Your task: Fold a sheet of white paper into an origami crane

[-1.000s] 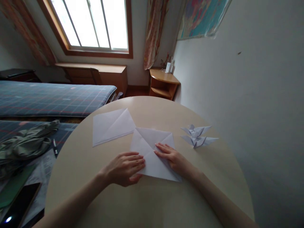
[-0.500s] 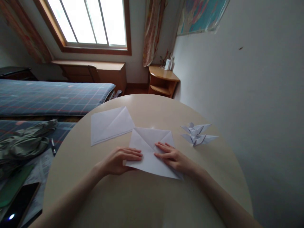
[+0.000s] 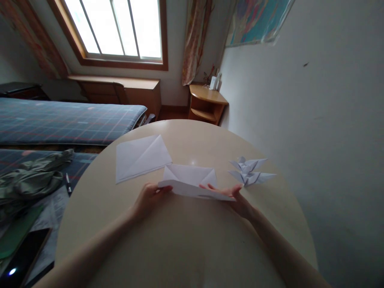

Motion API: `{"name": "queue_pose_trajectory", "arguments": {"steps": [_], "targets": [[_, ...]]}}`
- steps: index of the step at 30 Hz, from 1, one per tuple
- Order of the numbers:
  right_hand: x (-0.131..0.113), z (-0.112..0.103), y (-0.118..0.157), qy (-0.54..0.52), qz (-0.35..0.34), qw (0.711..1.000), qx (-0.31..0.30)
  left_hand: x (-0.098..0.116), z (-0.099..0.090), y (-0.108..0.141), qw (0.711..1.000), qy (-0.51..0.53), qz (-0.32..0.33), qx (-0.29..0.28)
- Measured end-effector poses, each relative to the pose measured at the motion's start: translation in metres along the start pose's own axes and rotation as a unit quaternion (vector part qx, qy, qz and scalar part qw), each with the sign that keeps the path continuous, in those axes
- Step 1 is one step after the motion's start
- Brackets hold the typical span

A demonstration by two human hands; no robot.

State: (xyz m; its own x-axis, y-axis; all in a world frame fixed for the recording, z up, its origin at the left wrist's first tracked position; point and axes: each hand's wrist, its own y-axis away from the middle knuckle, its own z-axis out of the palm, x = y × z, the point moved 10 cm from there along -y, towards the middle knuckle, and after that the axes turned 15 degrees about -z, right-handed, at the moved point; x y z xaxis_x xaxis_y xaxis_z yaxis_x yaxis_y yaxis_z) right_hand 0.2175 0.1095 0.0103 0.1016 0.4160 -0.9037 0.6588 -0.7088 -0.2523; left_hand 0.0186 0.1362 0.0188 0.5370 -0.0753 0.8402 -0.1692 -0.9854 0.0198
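A creased white sheet of paper [image 3: 192,174] lies before me, its near edge lifted off the table and bent up. My left hand [image 3: 152,197] pinches the sheet's near left corner. At the near right corner, my right hand [image 3: 238,200] grips the same sheet, several fingers stretched along its inner side; the fingers under the paper are hidden. Two folded paper cranes [image 3: 250,172] stand close together just beyond my right hand. Behind my left hand rests a small stack of creased white paper [image 3: 142,158], whose right corner meets the held sheet.
The round cream table [image 3: 186,248] carries all the paper. To the left are a plaid mattress [image 3: 69,124], a crumpled grey-green cloth [image 3: 33,176], a pen [image 3: 68,184] and a black phone [image 3: 25,256]. A white wall [image 3: 339,140] borders the table's right side.
The sheet lay flat under both hands; now its near edge is raised. My left hand has closed on the left corner, and my right hand has slid right to the other corner.
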Motion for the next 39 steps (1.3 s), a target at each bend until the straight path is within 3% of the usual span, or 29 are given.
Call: {"name": "queue_pose_trajectory", "arguments": {"steps": [5,8,10,17,21,24,26,28,32,35,39], "targets": [[0.018,-0.023,0.011,0.004,0.052,0.992,0.119,-0.012,-0.013,-0.004,0.995,0.013,-0.06,0.081],[0.019,-0.022,0.009,0.008,0.064,0.989,0.131,-0.011,-0.018,-0.002,0.992,-0.009,-0.053,0.118],[0.02,-0.025,0.011,0.0,0.09,0.98,0.178,-0.008,-0.02,0.001,0.989,-0.01,-0.045,0.14],[0.025,-0.027,0.014,-0.039,0.136,0.948,0.286,-0.016,-0.017,0.001,0.986,0.018,-0.089,0.138],[0.025,-0.033,0.018,0.065,0.139,0.939,0.307,-0.018,-0.009,-0.001,0.988,0.016,-0.112,0.109],[0.012,-0.039,0.019,0.188,0.107,0.921,0.324,-0.013,-0.011,0.002,0.98,-0.084,-0.114,0.139],[0.0,-0.037,0.017,0.286,0.088,0.901,0.314,-0.002,-0.017,0.006,0.967,-0.157,-0.077,0.184],[-0.01,-0.032,0.014,0.38,0.083,0.877,0.282,0.014,-0.016,0.009,0.959,-0.197,0.006,0.204],[-0.026,-0.017,0.003,0.497,0.031,0.844,0.201,0.029,0.01,0.012,0.952,-0.243,0.153,0.11],[-0.027,-0.011,-0.002,0.519,0.012,0.839,0.162,0.023,0.021,0.01,0.955,-0.247,0.155,0.047],[-0.021,-0.01,-0.002,0.487,0.02,0.861,0.145,0.019,0.018,0.007,0.967,-0.238,0.092,0.022]]}}
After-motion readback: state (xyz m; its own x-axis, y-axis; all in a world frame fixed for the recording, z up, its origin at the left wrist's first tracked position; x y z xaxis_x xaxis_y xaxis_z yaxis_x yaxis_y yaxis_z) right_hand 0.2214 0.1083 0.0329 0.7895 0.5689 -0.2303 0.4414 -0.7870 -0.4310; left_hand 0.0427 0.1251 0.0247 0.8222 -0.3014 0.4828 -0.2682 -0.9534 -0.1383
